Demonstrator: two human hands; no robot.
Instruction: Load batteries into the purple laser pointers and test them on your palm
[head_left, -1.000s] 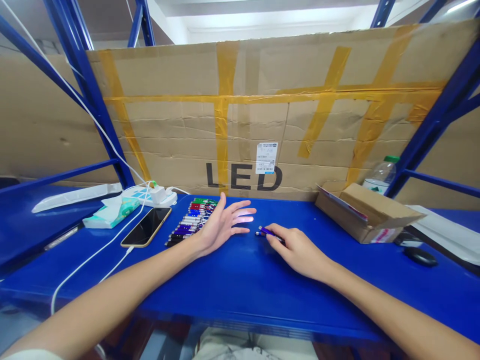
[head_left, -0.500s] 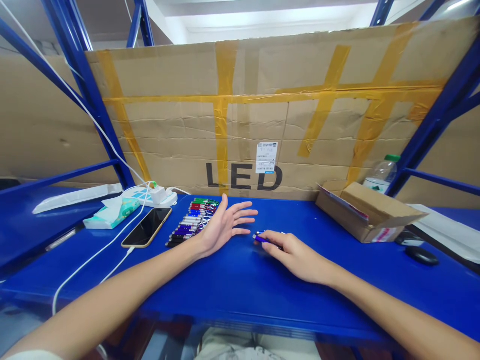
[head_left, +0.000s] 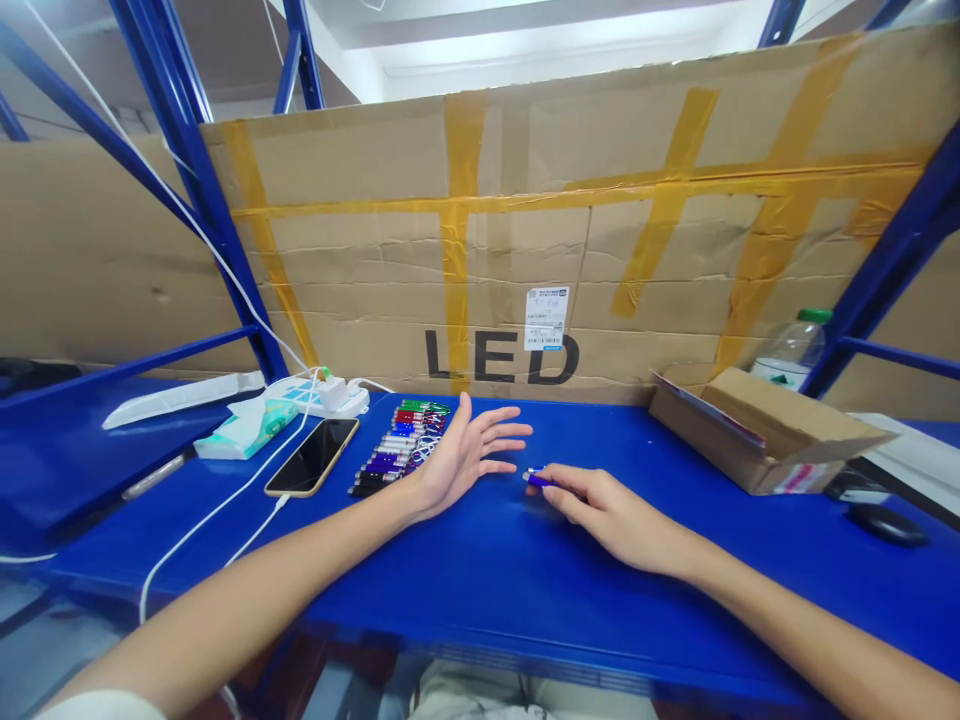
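Observation:
My right hand (head_left: 611,510) is closed, its thumb and fingers pinching a slim purple keychain flashlight (head_left: 537,480) with a silver end. A second blue-and-silver end shows just behind it; most of both is hidden by the fingers. To the left, my left hand (head_left: 480,455) is open, fingers spread and palm turned toward the right, holding nothing. Beside its wrist lies a row of keychain flashlights (head_left: 390,455) in green, red, blue, silver, purple and black, with cord loops at their right ends. My left hand partly covers those loops.
A phone (head_left: 313,458) on a white cable, a tissue pack (head_left: 247,428) and a power strip (head_left: 341,400) sit at left. At right stand an open cardboard box (head_left: 757,430), a bottle (head_left: 791,350) and a black mouse (head_left: 886,523). A large cardboard sheet (head_left: 360,290) backs the blue table (head_left: 465,590).
The whole view has shifted slightly, so things appear a little farther right. Both hands keep nearly the same pose; less of the held flashlight's length shows past my right fingers.

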